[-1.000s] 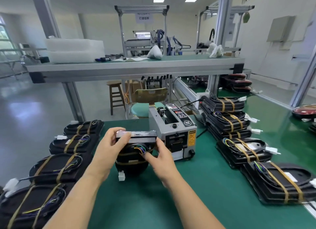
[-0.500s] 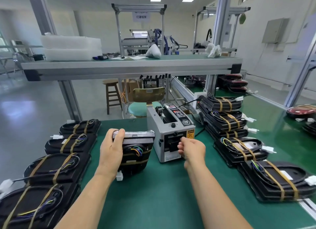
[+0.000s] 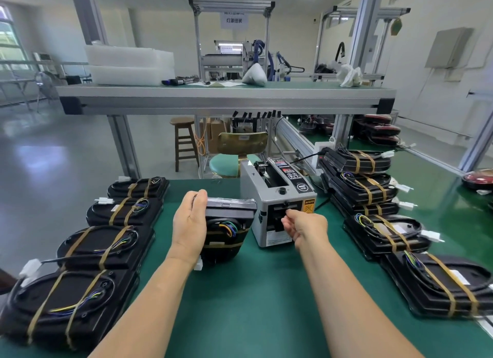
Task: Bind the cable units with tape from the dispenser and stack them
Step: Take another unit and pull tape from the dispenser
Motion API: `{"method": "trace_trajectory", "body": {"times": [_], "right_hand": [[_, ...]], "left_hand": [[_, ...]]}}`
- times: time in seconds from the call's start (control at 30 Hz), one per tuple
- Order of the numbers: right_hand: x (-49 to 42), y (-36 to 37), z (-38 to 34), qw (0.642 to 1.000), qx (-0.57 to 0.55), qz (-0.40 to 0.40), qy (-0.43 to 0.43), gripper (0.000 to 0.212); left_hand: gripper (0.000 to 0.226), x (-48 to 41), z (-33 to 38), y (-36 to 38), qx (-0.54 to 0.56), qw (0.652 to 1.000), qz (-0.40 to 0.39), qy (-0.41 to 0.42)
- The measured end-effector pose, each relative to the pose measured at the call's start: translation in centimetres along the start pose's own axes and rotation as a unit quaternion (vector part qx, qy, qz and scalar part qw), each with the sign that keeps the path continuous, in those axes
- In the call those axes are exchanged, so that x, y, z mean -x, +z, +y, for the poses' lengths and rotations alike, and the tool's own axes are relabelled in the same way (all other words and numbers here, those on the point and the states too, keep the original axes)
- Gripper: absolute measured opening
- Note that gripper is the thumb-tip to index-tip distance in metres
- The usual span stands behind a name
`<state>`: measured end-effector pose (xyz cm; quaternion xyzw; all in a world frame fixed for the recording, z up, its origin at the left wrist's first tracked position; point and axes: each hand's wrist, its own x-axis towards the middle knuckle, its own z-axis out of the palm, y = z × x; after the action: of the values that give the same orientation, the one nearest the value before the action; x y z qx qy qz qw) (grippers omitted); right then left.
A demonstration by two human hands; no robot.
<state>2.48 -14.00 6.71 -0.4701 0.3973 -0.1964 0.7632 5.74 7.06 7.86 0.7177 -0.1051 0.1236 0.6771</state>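
My left hand (image 3: 190,222) grips a black cable unit (image 3: 226,230) stood on edge on the green table, its coloured wires facing me and brown tape across its lower part. To its right stands the grey tape dispenser (image 3: 277,197). My right hand (image 3: 304,226) is at the dispenser's front outlet, fingers pinched together there; whether tape sits between them cannot be told.
Several taped black units (image 3: 106,247) lie in a row down the left side. More taped units (image 3: 357,186) are stacked at the right, some flat toward me (image 3: 437,285). A raised shelf (image 3: 224,97) spans the back, with a stool (image 3: 184,141) and chair (image 3: 240,154) behind the table (image 3: 248,304).
My right hand left the cable unit and moved right to the dispenser's outlet. My left hand kept hold of the unit, which stays upright.
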Motion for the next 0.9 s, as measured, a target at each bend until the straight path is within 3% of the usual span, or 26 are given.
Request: {"method": "trace_trajectory", "body": {"times": [0.27,0.33,0.43,0.57,0.9], "right_hand": [[1.5,0.5,0.3,0.999,0.004,0.037,-0.017,0.017],[3.4,0.7,0.2,0.999,-0.051,-0.003,-0.009,0.016],[7.4,2.0,-0.3,0.985,-0.108,-0.137,-0.01,0.013],[11.0,4.0,-0.2,0.957,-0.091,-0.274,0.035,0.004],[11.3,4.6,0.9,0.957,-0.065,-0.278,0.056,0.01]], "left_hand": [[0.023,0.8,0.3,0.0,0.017,1.0,-0.009,0.014],[0.021,0.5,0.4,-0.1,0.009,1.0,0.0,0.024],[0.028,-0.2,0.9,-0.2,-0.017,0.998,0.004,0.057],[0.027,-0.4,1.0,0.1,-0.045,0.997,0.023,0.059],[0.016,-0.2,1.1,0.1,-0.064,0.997,0.041,0.028]]}}
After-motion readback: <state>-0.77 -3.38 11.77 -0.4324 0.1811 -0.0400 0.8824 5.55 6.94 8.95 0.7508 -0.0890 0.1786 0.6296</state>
